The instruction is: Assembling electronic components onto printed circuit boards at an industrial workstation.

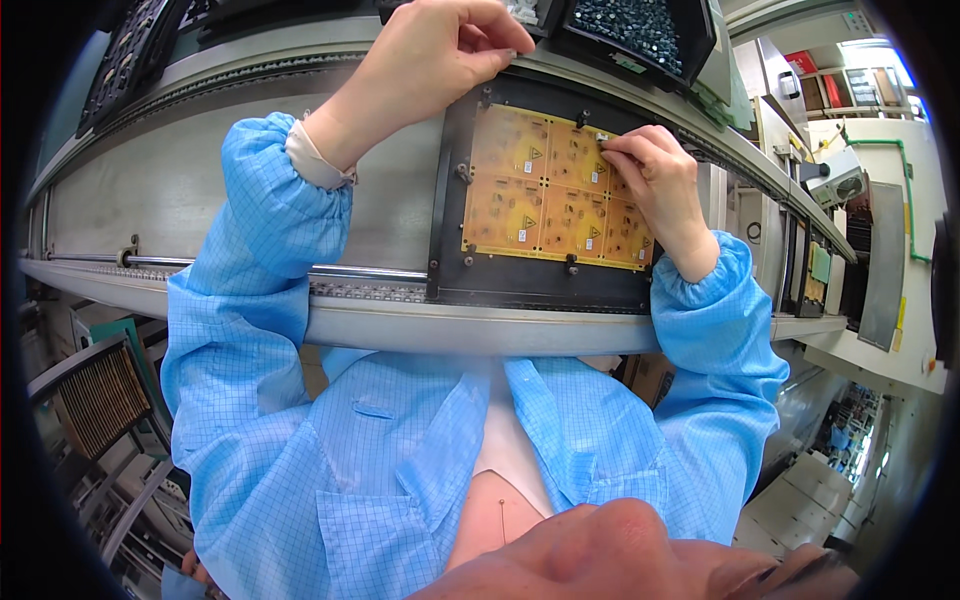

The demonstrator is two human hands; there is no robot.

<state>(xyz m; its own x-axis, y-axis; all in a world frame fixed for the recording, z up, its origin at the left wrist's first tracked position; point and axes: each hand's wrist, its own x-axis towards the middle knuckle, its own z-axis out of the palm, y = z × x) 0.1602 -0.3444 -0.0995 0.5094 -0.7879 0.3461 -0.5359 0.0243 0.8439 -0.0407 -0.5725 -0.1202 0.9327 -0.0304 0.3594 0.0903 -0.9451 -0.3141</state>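
A yellow circuit board panel (505, 205), divided into several like sections, lies in a black carrier frame (448, 225) with knobs round its edge. Over the panel's upper right part, my right hand (655, 180) is closed, thumb and fingertips pinching a small whitish component (602, 137) at the board's surface. My left hand (430, 65) is raised past the carrier's far edge, beside the parts bins. Its thumb and index finger are pinched together; whatever is between them is too small to make out.
A black bin (690, 50) of small dark components stands beyond the carrier, with small white parts (522, 12) to its left. Conveyor rails (370, 325) run along both sides of the carrier. A slotted rack (100, 400) stands at the lower left, and a white machine (840, 180) at the right.
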